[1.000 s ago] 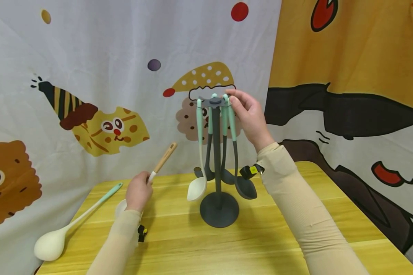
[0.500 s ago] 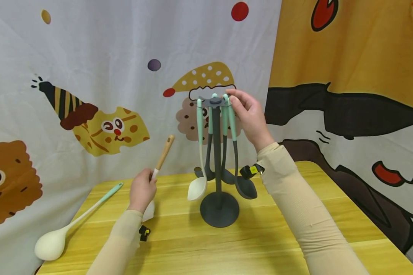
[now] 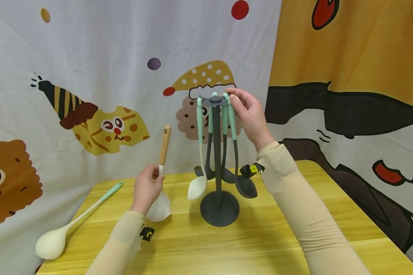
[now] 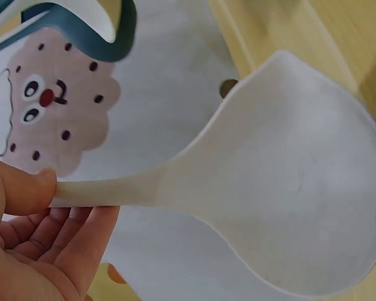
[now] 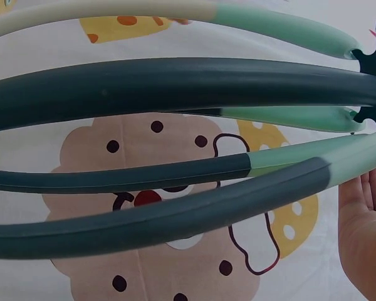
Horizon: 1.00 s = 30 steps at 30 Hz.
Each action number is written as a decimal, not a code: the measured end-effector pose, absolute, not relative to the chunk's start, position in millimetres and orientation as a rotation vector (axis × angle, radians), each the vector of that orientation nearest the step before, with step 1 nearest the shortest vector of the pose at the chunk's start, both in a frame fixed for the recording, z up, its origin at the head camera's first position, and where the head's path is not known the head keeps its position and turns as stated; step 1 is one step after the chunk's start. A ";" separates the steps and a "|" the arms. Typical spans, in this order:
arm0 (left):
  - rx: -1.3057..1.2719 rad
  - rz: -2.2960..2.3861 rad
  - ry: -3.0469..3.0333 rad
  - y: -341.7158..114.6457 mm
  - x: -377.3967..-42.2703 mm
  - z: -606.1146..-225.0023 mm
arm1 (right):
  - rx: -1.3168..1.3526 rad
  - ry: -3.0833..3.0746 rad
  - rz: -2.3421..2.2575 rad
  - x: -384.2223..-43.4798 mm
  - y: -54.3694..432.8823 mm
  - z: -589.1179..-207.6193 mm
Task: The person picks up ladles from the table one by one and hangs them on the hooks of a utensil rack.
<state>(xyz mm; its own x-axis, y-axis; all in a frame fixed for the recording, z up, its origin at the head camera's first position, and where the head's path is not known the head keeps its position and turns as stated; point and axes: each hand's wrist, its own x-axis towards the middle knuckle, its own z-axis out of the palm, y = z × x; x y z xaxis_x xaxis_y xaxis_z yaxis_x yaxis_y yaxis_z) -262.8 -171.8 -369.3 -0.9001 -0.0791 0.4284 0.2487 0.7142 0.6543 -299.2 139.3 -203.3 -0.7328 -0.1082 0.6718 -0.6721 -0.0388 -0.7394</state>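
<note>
My left hand (image 3: 148,187) holds a white spatula (image 4: 294,182) by its neck, thumb on one side and fingers on the other. Its wooden handle (image 3: 165,147) points up and its broad head hangs down, left of the dark utensil stand (image 3: 217,152). At the stand's top, my right hand (image 3: 249,116) pinches the hook end with thumb and forefinger, right where a dark ladle (image 3: 246,187) hangs by its mint handle. A white ladle (image 3: 197,188) and two other dark utensils hang from the stand too. The right wrist view shows their shafts, with the palm at the right edge.
A white ladle with a mint handle (image 3: 51,244) lies on the wooden table (image 3: 192,252) at the left. The stand's round base (image 3: 219,215) rests mid-table. Behind the table hangs a printed curtain (image 3: 124,46).
My left hand has shifted right and turned the spatula more upright, bringing its head into view closer to the stand. The right hand has stayed at the stand's top.
</note>
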 end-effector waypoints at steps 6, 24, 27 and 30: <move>-0.177 -1.049 -2.466 -168.1 -255.9 -362.9 | 0.817 -1.831 1.830 -299.7 139.3 -203.1; -0.304 -1.089 -2.322 -159.6 -233.7 -332.3 | 0.808 -1.834 1.830 -302.5 139.6 -203.4; -0.337 -1.090 -2.294 -156.5 -230.4 -326.0 | 0.809 -1.832 1.835 -302.7 139.6 -203.5; -0.369 -1.086 -2.269 -153.2 -226.7 -318.7 | 0.813 -1.831 1.836 -302.6 139.8 -203.5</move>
